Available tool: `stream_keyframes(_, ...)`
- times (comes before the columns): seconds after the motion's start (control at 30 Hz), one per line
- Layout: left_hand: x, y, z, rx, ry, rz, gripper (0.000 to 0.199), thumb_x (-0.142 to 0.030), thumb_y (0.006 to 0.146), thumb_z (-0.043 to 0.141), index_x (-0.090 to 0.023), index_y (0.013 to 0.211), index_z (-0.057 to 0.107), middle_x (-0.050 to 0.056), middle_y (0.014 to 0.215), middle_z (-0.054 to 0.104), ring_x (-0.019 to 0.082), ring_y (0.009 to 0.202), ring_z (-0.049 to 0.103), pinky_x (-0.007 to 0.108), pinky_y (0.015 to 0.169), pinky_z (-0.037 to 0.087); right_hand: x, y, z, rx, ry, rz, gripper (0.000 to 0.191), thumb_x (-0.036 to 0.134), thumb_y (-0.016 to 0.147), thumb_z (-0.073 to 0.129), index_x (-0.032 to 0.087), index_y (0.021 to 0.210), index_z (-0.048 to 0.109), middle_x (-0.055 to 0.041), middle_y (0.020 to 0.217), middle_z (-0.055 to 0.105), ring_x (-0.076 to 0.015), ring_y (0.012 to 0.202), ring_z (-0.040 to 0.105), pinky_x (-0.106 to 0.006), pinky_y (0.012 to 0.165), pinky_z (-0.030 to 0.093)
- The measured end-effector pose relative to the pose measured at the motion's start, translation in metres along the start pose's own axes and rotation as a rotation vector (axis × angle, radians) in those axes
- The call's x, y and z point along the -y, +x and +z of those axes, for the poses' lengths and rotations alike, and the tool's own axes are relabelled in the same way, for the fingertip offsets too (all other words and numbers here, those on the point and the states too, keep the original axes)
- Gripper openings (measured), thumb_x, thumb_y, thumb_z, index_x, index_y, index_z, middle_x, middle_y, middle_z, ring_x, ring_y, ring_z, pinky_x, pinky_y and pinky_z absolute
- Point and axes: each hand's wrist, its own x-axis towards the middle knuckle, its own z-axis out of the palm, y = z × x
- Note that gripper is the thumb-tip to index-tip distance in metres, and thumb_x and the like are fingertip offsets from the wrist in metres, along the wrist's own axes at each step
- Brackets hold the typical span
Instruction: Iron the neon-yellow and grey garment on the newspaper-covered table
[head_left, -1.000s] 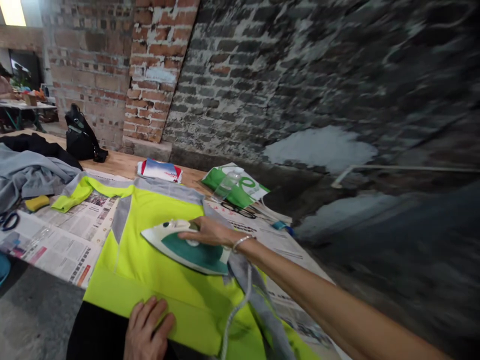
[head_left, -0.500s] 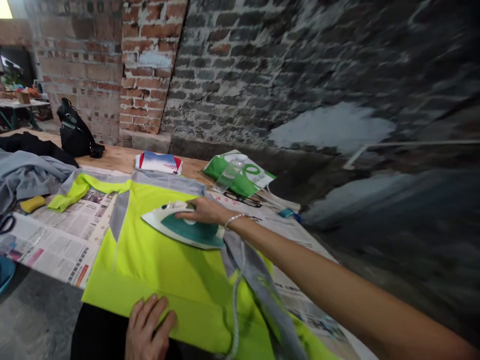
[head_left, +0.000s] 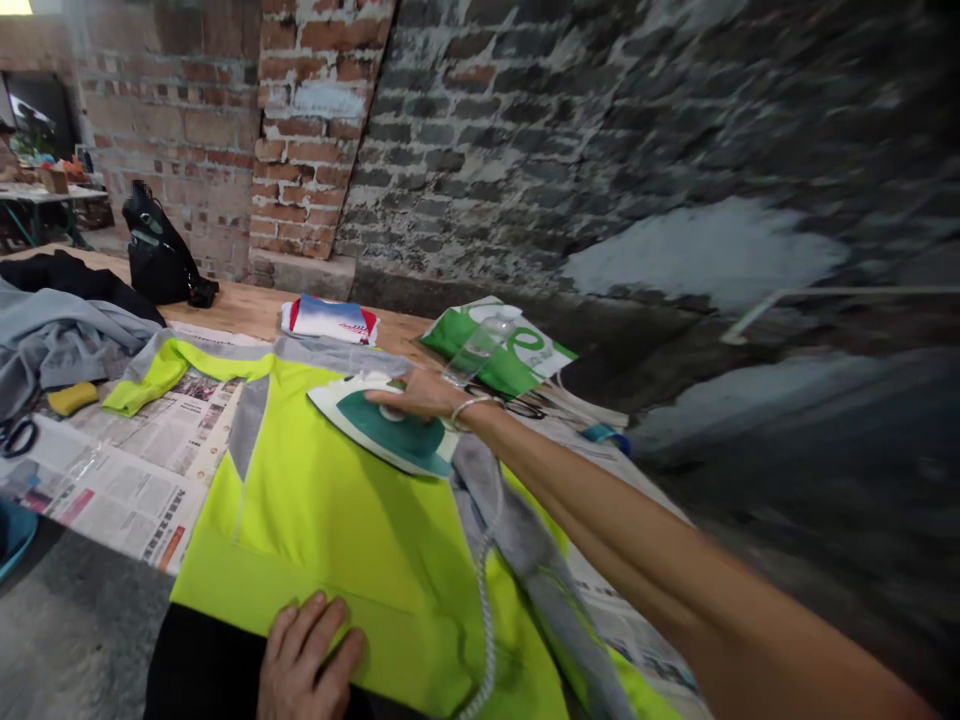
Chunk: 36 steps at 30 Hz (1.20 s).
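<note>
One neon-yellow hi-vis shirt (head_left: 337,500) with grey trim lies spread over newspaper (head_left: 127,480) on the wooden bench (head_left: 240,312), its lower edge folded up near the bench's front. The right hand (head_left: 420,393) is closed over the handle of a white-and-teal steam iron (head_left: 386,425), which rests on the shirt's upper part with its tip toward the left. A white cord (head_left: 486,610) runs down across the fabric. The left hand (head_left: 311,660) lies open and flat on the fold. Creases are hard to judge through the blur. Past the shirt, a clear bottle (head_left: 480,347) lies on a green bag (head_left: 457,345).
</note>
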Motion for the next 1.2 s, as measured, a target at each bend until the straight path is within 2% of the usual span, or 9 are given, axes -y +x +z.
stream_keyframes(0.13,-0.003,-0.001,0.001,-0.001,0.003,-0.02,0.033,-0.016,0.095,0.048,-0.026,0.118,0.07,0.001,0.126,0.071,0.016,0.13,0.057,0.031,0.115,0.035,0.021,-0.06,0.011,0.131,0.024,-0.075,0.068,0.087,0.07,0.057,0.019,0.072,0.064,-0.0051,0.069,0.067,-0.0181,0.062,0.06,-0.027,0.053,0.042)
stream_keyframes(0.27,-0.009,-0.002,0.006,-0.1,-0.035,-0.108,0.037,-0.009,0.092,0.044,-0.025,0.113,0.071,0.001,0.121,0.073,0.015,0.129,0.056,0.032,0.118,0.032,0.038,-0.118,0.024,0.243,0.06,-0.237,0.057,0.079,0.073,0.06,0.021,0.074,0.064,-0.005,0.076,0.071,-0.0222,0.07,0.063,-0.031,0.057,0.044)
stream_keyframes(0.33,-0.01,-0.003,0.008,-0.109,-0.035,-0.117,0.037,-0.009,0.091,0.045,-0.025,0.112,0.071,0.002,0.121,0.073,0.015,0.13,0.056,0.033,0.117,0.032,0.041,-0.137,0.029,0.263,0.055,-0.297,0.051,0.075,0.076,0.06,0.024,0.074,0.064,-0.0049,0.075,0.071,-0.0242,0.071,0.065,-0.034,0.059,0.045)
stream_keyframes(0.43,-0.009,-0.001,0.005,-0.058,-0.001,-0.068,0.038,-0.008,0.09,0.046,-0.025,0.113,0.071,0.001,0.123,0.073,0.016,0.129,0.057,0.032,0.117,0.033,0.041,-0.146,0.031,0.193,0.012,-0.307,0.045,0.074,0.078,0.061,0.029,0.075,0.066,-0.0061,0.076,0.072,-0.0271,0.074,0.068,-0.037,0.063,0.046)
stream_keyframes(0.6,-0.007,0.009,-0.003,-0.048,0.001,-0.053,0.04,-0.007,0.091,0.044,-0.024,0.114,0.071,0.0,0.121,0.074,0.015,0.128,0.057,0.03,0.118,0.03,0.04,-0.11,0.026,0.061,-0.036,-0.237,0.047,0.073,0.079,0.063,0.027,0.083,0.073,-0.0097,0.08,0.073,-0.0303,0.079,0.069,-0.037,0.067,0.048)
stream_keyframes(0.87,-0.002,0.004,-0.003,0.033,0.019,0.024,0.033,-0.017,0.097,0.046,-0.024,0.117,0.071,0.003,0.126,0.072,0.016,0.134,0.054,0.031,0.117,0.033,0.018,0.02,0.004,-0.116,-0.121,0.049,0.065,0.076,0.083,0.058,0.015,0.102,0.075,-0.013,0.093,0.076,-0.0252,0.086,0.069,-0.03,0.073,0.048)
stream_keyframes(0.97,-0.002,0.002,0.0,0.02,0.005,0.0,0.033,-0.013,0.094,0.048,-0.023,0.115,0.071,0.003,0.123,0.073,0.017,0.137,0.052,0.032,0.118,0.033,0.007,0.054,0.001,-0.187,-0.101,0.148,0.071,0.077,0.083,0.056,0.012,0.104,0.075,-0.016,0.097,0.075,-0.0262,0.087,0.069,-0.031,0.074,0.049)
stream_keyframes(1.07,-0.003,0.004,0.0,0.017,-0.023,-0.012,0.035,-0.01,0.093,0.046,-0.022,0.113,0.072,0.003,0.121,0.074,0.016,0.141,0.047,0.031,0.12,0.03,0.001,0.059,-0.001,-0.17,-0.083,0.186,0.07,0.077,0.084,0.056,0.011,0.098,0.075,-0.0157,0.089,0.075,-0.0246,0.079,0.068,-0.03,0.069,0.049)
stream_keyframes(1.2,-0.004,0.006,-0.001,0.005,-0.045,-0.03,0.035,-0.01,0.095,0.044,-0.021,0.113,0.072,0.004,0.121,0.073,0.016,0.142,0.046,0.031,0.12,0.029,0.006,0.027,-0.001,-0.039,-0.05,0.13,0.066,0.079,0.081,0.057,0.015,0.088,0.073,-0.0101,0.075,0.073,-0.0197,0.064,0.064,-0.027,0.058,0.047)
